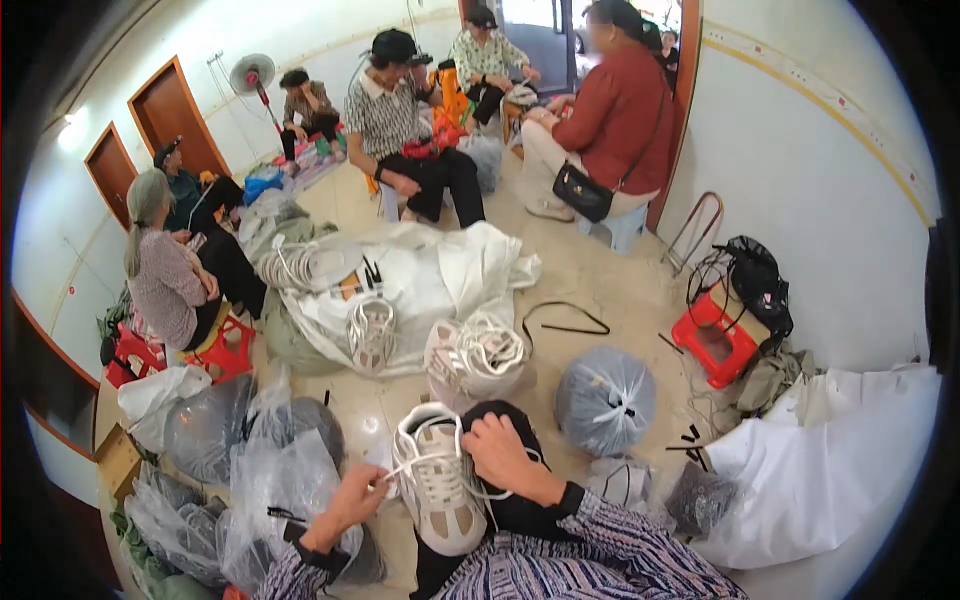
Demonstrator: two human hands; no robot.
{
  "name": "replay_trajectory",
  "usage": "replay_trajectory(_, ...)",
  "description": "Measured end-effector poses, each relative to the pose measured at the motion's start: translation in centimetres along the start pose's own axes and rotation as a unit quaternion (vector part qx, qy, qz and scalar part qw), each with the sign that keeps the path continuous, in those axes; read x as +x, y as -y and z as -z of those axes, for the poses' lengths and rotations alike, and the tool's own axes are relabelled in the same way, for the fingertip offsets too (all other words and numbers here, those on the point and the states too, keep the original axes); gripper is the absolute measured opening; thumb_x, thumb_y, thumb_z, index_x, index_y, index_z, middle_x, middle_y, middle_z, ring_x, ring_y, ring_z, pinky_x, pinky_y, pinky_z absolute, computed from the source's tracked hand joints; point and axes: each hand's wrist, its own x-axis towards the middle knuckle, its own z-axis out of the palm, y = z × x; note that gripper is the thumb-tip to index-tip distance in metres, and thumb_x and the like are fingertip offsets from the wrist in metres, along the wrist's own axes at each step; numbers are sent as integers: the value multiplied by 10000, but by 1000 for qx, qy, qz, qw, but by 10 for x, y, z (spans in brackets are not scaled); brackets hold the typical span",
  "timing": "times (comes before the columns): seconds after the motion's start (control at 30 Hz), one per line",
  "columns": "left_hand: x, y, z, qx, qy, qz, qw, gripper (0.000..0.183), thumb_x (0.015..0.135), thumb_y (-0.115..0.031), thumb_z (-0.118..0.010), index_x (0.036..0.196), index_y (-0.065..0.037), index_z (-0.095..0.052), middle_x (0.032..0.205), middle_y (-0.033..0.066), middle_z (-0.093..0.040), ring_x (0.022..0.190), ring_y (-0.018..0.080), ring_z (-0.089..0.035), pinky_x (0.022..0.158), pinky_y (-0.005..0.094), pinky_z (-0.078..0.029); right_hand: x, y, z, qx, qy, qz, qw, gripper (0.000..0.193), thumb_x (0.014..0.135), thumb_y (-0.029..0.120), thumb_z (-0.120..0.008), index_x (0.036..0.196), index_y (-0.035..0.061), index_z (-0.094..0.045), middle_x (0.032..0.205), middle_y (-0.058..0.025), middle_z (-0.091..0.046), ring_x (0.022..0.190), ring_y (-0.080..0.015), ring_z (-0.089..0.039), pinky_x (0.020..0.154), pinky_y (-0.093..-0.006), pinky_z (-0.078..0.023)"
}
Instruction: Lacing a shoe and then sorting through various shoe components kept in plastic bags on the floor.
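A beige and white sneaker (437,487) rests on my lap, its toe toward me and its opening away. White shoelace (440,462) runs criss-cross through its eyelets. My left hand (350,500) is closed in a pinch on one lace end, drawn out to the left of the shoe. At the shoe's right edge, my right hand (510,460) has bent fingers closed on the lace there; its fingertips are partly hidden. A loose length of lace curves below that hand over the dark cloth on my leg.
Ahead stand another sneaker (372,335) and a pile of shoes with laces (478,355) beside a white sheet (440,265). Stuffed plastic bags (285,480) crowd the left; a round bag (605,402) and red stool (715,338) stand right. Several people sit farther off.
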Motion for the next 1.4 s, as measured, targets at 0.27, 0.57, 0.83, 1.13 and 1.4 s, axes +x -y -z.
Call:
replay_trajectory(0.27,91,-51,-17,108,-19,-195,975,109,720,-152,-624,816,-109,-653,843,99,-560,841,279,-517,724,384,-376,-1,-4,-10,69,-34,-42,996,179,663,39,-536,839,66,-557,741,-87,-525,794,-257,-465,680,-364,-335)
replay_trajectory(0.57,112,-46,-53,167,16,-166,972,76,713,-155,-580,732,-100,-629,817,115,-569,830,310,-532,715,442,-369,-2,6,-15,119,-42,-78,989,322,611,-19,-540,924,43,-491,783,-114,-531,818,-289,-468,680,-365,-319)
replay_trajectory(0.83,127,-79,-19,444,97,-285,844,100,654,-137,-601,724,-70,-625,808,92,-616,877,258,-562,772,388,-389,1,-10,-20,196,-66,-96,974,120,732,78,-577,836,52,-523,748,-134,-517,785,-322,-478,678,-403,-352)
replay_trajectory(1.13,114,-59,17,209,101,-156,960,199,795,-153,-514,739,26,-582,702,136,-590,664,273,-565,594,410,-418,-2,30,-9,-9,2,7,1000,221,728,254,-611,766,38,-580,765,-80,-553,783,-233,-491,686,-357,-344)
replay_trajectory(1.4,101,-44,25,-425,262,182,847,127,873,-171,-530,864,-48,-558,736,-7,-520,653,64,-454,544,198,-364,24,-18,41,7,189,30,982,158,747,230,-614,748,72,-624,783,-79,-583,837,-231,-518,740,-358,-375)
